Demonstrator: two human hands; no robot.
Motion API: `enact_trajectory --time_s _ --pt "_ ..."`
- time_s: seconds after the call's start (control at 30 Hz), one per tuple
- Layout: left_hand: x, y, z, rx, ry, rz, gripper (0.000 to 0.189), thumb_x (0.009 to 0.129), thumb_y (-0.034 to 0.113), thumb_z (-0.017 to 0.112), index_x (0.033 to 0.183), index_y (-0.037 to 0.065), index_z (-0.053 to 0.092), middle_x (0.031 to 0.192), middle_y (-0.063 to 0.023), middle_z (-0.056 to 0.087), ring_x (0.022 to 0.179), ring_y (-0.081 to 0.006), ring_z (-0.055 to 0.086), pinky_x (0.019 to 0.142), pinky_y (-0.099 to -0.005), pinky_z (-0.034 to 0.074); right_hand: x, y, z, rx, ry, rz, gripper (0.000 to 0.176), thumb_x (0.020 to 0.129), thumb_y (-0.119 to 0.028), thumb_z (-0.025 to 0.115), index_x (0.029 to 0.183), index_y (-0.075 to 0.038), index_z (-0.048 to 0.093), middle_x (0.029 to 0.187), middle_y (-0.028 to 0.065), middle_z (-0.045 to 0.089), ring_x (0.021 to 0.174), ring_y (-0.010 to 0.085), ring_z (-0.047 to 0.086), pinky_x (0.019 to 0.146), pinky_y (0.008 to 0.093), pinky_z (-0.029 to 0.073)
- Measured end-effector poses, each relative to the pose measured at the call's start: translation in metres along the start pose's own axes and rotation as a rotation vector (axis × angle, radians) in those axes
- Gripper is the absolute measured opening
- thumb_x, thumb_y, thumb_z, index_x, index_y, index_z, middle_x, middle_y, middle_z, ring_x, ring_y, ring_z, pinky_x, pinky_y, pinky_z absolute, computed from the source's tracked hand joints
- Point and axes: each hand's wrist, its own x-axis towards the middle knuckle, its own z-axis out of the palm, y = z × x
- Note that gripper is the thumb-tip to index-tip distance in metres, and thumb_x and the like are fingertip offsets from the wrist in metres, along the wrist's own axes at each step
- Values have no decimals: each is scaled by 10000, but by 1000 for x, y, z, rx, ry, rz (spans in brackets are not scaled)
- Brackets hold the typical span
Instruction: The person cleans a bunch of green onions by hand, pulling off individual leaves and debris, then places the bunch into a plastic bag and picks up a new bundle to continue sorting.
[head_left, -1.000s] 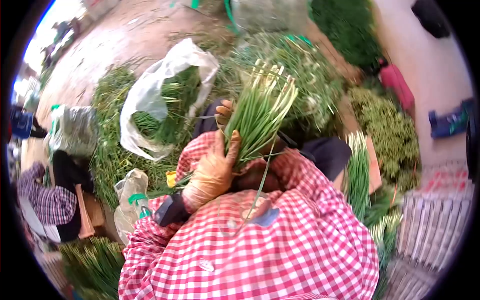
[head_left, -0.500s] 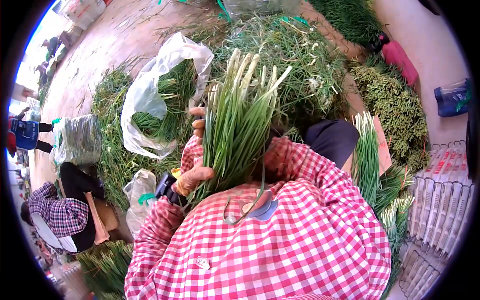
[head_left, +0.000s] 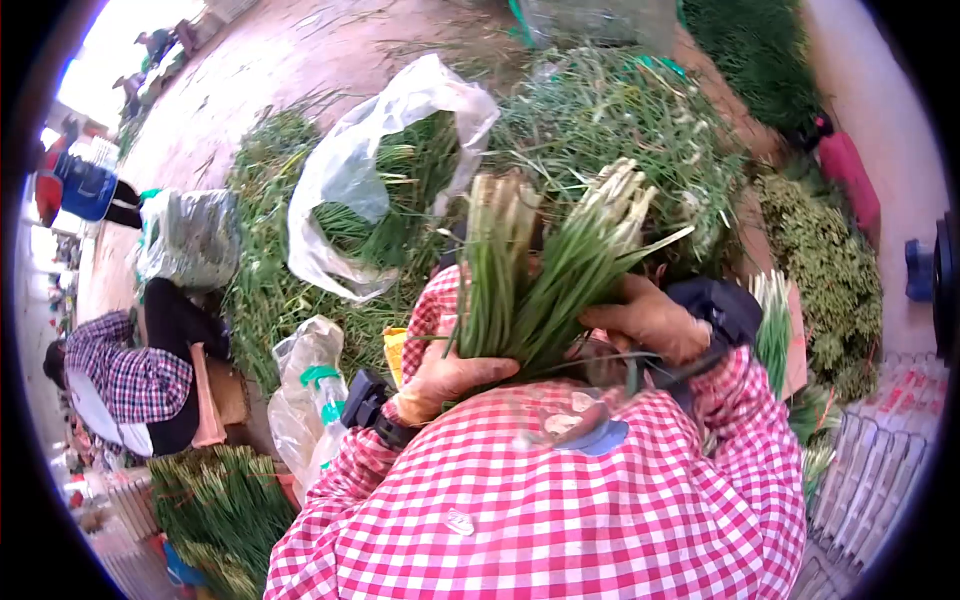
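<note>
A bunch of long green stalks (head_left: 500, 290) with pale ends pointing up is in front of my chest, parted into two clumps. My left hand (head_left: 465, 375) is closed round the lower left of it, thumb across the stalks. At the right clump (head_left: 590, 245), my right hand (head_left: 650, 318) is bent round the stalks, its fingertips partly behind them. A few loose blades hang below my right hand, blurred. Beyond the bunch, an open clear plastic bag (head_left: 345, 150) lies on a heap of loose greens.
Behind lies a large heap of cut greens (head_left: 620, 140). A seated co-worker in a checked shirt (head_left: 135, 375) is at the left, near a wrapped bale (head_left: 190, 235). More stalks (head_left: 772, 330) lie at the right, beside metal racks (head_left: 870, 480).
The bunch has split into two clumps and leans apart. My right hand, hidden behind the stalks before, now shows at their right side. The view has shifted.
</note>
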Motion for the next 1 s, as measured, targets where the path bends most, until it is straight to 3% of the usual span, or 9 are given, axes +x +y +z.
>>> enact_trajectory --time_s 0.1,0.2,0.27,0.3,0.4,0.53,0.7,0.83,1.0 --pt "-1 -6 -3 67 29 -46 509 734 -28 706 1211 -12 528 1122 -116 620 933 -177 618 837 -306 502 -9 -12 -6 -238 -2 -172 348 841 -144 650 1160 -20 590 900 28 629 774 115 580 671 228 441" --pt "2 -18 -13 77 57 -69 421 734 -24 711 1134 -13 581 1031 -111 657 829 -172 648 758 -296 542 -26 -39 -11 -69 -150 113 320 823 -98 647 1129 -14 608 913 39 633 798 137 578 681 235 445" --pt "-1 -17 -8 -13 43 -44 401 732 -20 716 1114 -15 594 1014 -110 663 834 -176 649 771 -301 541 -29 -45 -29 -493 -52 87 185 792 -72 660 970 -23 671 811 63 618 627 100 559 571 230 450" --pt "-2 -15 -5 8 43 -55 402 732 -19 716 1115 -15 593 1022 -111 661 846 -177 647 779 -304 538 -31 -44 -42 -661 -73 -246 167 817 -86 642 968 -18 658 773 49 600 586 79 541 519 206 431" --pt "-4 -7 2 65 64 -72 405 732 -17 717 1118 -15 593 1044 -112 655 881 -181 643 804 -310 528 -55 -52 -85 468 -231 -329 267 924 -128 498 1113 48 567 752 16 595 468 64 505 393 142 411" --pt "0 -11 0 126 60 -111 488 705 -42 708 1166 -8 553 1067 -119 640 925 -208 627 829 -344 512 -89 -98 -98 401 -28 -1033 308 937 -198 500 1141 27 555 710 11 560 426 17 447 364 106 347" --pt "0 1 10 231 108 -100 436 709 5 735 1123 -12 600 1063 -117 648 909 -192 627 833 -322 495 -20 -93 -49 -1043 816 -861 494 844 -475 583 1007 -11 631 713 66 592 697 225 599 865 402 456" --pt "1 0 8 329 140 -121 467 711 55 751 1144 -9 587 1073 -110 646 946 -199 618 847 -333 492 21 -57 -6 -1565 530 -754 377 834 -465 588 904 -97 632 807 61 642 843 256 625 1040 491 315" --pt "3 -16 -8 32 127 22 437 738 129 764 1116 -17 599 1031 -96 656 878 -177 629 802 -308 509 -7 -89 -11 -189 260 -550 329 943 -321 489 868 -18 594 712 65 609 663 224 638 741 396 544"
